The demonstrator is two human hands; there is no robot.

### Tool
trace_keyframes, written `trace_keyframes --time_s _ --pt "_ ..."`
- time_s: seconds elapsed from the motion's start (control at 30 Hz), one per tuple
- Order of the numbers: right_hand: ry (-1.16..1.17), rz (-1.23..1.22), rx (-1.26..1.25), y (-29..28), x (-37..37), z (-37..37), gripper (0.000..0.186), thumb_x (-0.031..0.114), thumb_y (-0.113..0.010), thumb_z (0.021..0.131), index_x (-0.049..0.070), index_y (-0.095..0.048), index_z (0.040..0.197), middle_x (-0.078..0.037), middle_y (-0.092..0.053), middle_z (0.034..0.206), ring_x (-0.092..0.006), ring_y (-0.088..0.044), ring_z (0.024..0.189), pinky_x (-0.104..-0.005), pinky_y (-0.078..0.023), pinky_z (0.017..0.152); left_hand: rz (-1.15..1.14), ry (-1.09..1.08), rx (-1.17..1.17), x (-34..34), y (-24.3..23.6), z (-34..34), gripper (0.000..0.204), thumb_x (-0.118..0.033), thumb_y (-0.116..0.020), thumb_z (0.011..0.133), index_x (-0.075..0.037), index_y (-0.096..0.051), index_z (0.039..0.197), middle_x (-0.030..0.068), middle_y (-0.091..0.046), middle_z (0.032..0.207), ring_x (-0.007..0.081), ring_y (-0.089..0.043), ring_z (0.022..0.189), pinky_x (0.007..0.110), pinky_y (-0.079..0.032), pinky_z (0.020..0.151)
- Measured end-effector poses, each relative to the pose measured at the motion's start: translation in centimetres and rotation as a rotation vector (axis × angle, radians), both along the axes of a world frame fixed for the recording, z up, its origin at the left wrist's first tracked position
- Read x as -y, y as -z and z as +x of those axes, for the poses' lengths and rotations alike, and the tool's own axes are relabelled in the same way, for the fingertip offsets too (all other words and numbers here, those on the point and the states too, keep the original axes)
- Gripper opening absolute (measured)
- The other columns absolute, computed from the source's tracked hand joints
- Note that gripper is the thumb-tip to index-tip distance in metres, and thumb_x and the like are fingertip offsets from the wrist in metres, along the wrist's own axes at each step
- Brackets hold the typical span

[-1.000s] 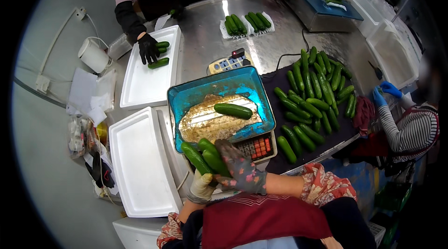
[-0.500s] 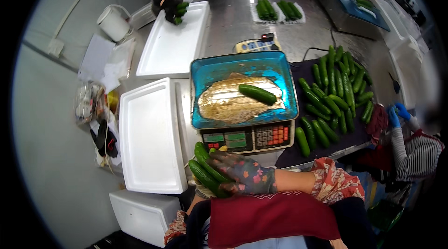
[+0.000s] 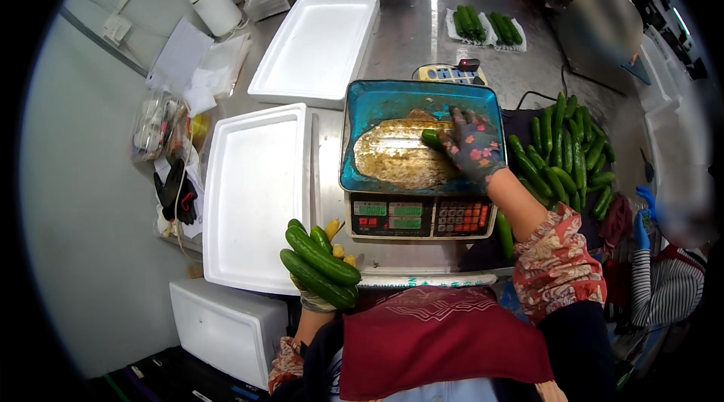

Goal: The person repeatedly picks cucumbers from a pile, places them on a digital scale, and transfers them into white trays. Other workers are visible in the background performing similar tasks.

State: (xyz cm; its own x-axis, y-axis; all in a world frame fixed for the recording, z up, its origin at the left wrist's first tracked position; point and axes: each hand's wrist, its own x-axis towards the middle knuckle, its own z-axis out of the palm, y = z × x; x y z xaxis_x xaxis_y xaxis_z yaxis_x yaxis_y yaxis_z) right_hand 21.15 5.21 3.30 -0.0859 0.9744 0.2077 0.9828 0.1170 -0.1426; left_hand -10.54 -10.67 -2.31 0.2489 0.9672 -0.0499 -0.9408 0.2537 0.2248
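The scale (image 3: 433,219) stands between tray (image 3: 253,198) and cucumber pile (image 3: 578,164).

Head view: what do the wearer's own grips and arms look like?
Right grip: dark grey glove with pink-red and orange flower print. Left grip: pale cream glove with yellowish fingers, partly hidden. Both arms: gathered red fabric sleeve covers with a pale floral pattern; above the right one, a dark navy sleeve.

Glare on steel tabletop (image 3: 435,6); corners black.
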Motion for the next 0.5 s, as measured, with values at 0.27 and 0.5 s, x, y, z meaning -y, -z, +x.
trace_keyframes --time_s 0.27,0.5 --pt "-0.16 -0.108 0.108 0.4 -0.9 -0.8 0.02 0.017 -0.055 0.077 0.019 -0.068 0.091 -0.011 -0.064 0.09 -0.0288 -0.064 0.084 -0.042 -0.049 0.068 -0.11 0.216 0.005 -1.8 -0.2 1.1 0.068 -0.051 -0.041 0.092 -0.014 -0.02 0.144 0.0163 -0.049 0.125 0.0315 -0.052 0.107 0.043 -0.045 0.086" --pt "-0.061 0.114 -0.292 0.0 2.5 1.2 0.021 0.018 -0.054 0.083 0.005 -0.058 0.098 -0.016 -0.06 0.092 -0.032 -0.06 0.087 -0.0408 -0.048 0.076 -0.018 0.443 0.033 -4.7 1.3 5.1 0.081 -0.056 -0.048 0.086 -0.013 -0.014 0.146 0.0172 -0.052 0.119 0.0361 -0.052 0.11 0.054 -0.04 0.088"
